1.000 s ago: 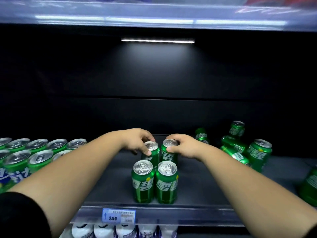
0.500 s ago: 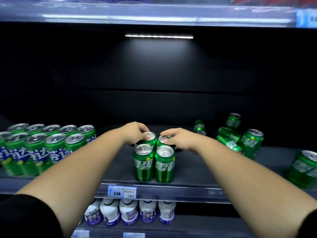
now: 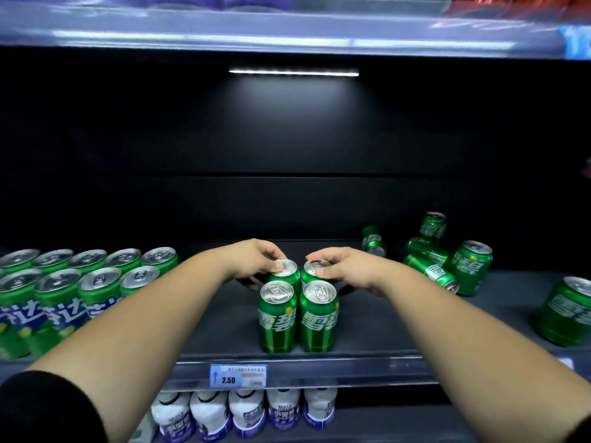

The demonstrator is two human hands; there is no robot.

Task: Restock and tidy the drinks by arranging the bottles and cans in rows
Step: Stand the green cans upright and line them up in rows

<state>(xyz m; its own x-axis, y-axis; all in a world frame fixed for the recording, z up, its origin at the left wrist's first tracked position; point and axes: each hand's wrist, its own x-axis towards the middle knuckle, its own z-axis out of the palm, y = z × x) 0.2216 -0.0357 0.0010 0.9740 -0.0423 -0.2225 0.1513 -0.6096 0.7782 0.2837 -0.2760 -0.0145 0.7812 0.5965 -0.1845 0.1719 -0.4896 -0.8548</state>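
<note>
Your left hand (image 3: 256, 260) clasps the left green aluminium can (image 3: 285, 275) by its top; your right hand (image 3: 350, 266) clasps the right green aluminium can (image 3: 309, 272) just beside it.

I'm looking at a dark shelf deck (image 3: 399, 318) with a clear price rail (image 3: 351, 369) along its front edge. On that rail sits a blue-and-white price label (image 3: 238, 375) reading 2.50. Behind is a black back panel (image 3: 287, 148), lit from above by a thin light strip (image 3: 293, 72). The upper shelf edge (image 3: 256, 33) is blurred, with a blue tag (image 3: 577, 43) at far right.
</note>
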